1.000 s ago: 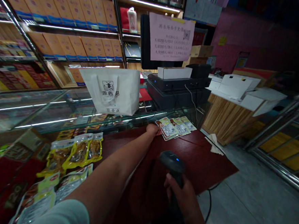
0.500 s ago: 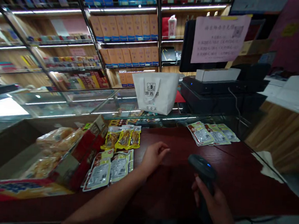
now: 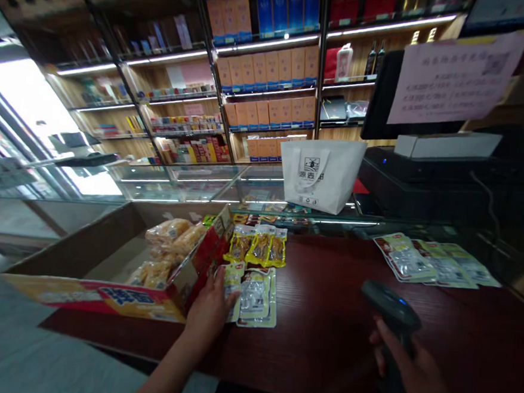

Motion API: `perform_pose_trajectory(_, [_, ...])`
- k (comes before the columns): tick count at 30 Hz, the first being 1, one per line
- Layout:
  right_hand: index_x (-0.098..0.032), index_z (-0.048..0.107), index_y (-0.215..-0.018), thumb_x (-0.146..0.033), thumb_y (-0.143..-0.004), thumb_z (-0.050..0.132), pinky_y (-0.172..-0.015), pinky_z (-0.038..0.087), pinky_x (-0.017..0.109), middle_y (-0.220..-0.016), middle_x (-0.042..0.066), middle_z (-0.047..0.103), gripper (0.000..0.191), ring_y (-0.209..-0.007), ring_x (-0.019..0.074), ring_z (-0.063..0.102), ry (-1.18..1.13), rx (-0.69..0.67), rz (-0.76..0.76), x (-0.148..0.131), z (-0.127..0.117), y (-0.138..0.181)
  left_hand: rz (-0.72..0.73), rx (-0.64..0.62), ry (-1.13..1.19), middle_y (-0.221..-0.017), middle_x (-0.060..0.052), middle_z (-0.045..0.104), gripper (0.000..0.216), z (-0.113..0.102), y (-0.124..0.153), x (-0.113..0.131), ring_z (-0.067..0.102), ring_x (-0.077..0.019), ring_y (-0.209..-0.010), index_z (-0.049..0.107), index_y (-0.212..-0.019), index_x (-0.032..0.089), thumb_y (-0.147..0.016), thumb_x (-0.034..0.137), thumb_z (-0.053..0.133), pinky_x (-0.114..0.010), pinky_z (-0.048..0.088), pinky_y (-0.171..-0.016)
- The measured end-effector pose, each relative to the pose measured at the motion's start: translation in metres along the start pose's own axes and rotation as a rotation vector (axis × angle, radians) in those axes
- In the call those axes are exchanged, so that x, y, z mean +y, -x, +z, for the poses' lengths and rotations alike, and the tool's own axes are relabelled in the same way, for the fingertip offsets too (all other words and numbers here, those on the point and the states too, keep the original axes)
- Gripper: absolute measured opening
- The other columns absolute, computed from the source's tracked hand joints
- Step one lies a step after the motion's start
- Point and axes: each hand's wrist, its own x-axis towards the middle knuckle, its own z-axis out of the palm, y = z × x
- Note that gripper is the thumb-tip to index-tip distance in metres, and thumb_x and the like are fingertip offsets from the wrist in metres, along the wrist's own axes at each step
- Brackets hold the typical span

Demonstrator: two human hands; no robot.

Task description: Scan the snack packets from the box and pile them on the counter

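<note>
My left hand (image 3: 209,306) is on the left silver-and-green food packet (image 3: 235,276), its thumb across the front and its fingers at the left edge beside the box. Another silver packet (image 3: 256,295) lies just right of it, overlapping one beneath. Behind them are several yellow-edged snack packs (image 3: 265,246). In my right hand (image 3: 416,363) is a dark barcode scanner (image 3: 393,307), gripped by its handle above the counter, with a blue light showing. Several flat packets (image 3: 434,262) lie fanned out at the right.
An open cardboard box (image 3: 115,297) with wrapped bread (image 3: 169,247) stands at the left. Behind the dark red counter (image 3: 316,320) are a white paper bag (image 3: 320,173), a glass case and a monitor (image 3: 383,97) bearing a pink notice (image 3: 454,78). Shelves line the back.
My left hand has moved left from the middle of the counter onto the left packet. The scanner stays in my right hand. The view has turned left.
</note>
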Motion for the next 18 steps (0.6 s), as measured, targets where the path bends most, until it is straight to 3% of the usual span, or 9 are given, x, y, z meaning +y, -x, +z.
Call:
perform_pose_trajectory(5, [-0.016,0.07,-0.084,-0.082,-0.067,0.068,-0.048,0.046,0.026,-0.054,0.0,0.062,0.068,-0.05,0.0172,0.058,0.006,-0.061,0.003,0.002,0.003,0.002,0.004,0.013,-0.001,-0.142,-0.025,0.056,0.069,0.001,-0.003,0.003,0.06,-0.0359,-0.124,0.04,-0.15,0.006,-0.091,0.034,0.062,-0.044,0.05,-0.101])
perform_pose_trajectory(11, [-0.017,0.07,-0.08,-0.085,-0.061,0.07,-0.05,0.048,0.027,-0.057,0.001,0.064,0.07,-0.053,0.0175,0.059,0.02,-0.062,0.046,0.006,0.001,0.0,0.015,0.154,0.097,-0.142,-0.02,0.054,0.08,-0.003,-0.008,-0.001,0.055,-0.0341,-0.13,0.038,-0.151,0.013,-0.078,0.018,0.071,-0.044,0.044,-0.107])
perform_pose_trajectory(14, [-0.018,0.071,-0.077,-0.086,-0.06,0.07,-0.05,0.05,0.028,-0.057,0.003,0.065,0.07,-0.055,0.0191,0.061,0.028,-0.07,0.037,0.004,-0.001,0.0,0.02,0.122,0.217,-0.136,-0.018,0.06,0.086,-0.015,-0.009,0.004,0.059,-0.0309,-0.127,0.033,-0.154,0.015,-0.074,0.01,0.066,-0.042,0.046,-0.105])
perform_pose_trajectory(18, [-0.019,0.073,-0.074,-0.086,-0.059,0.07,-0.049,0.051,0.03,-0.059,0.006,0.069,0.069,-0.054,0.0215,0.063,0.022,-0.122,0.053,-0.002,-0.003,0.004,-0.025,0.053,0.397,-0.132,-0.017,0.066,0.079,-0.046,-0.01,0.014,0.064,-0.0294,-0.121,0.036,-0.154,0.014,-0.079,0.013,0.061,-0.042,0.048,-0.103])
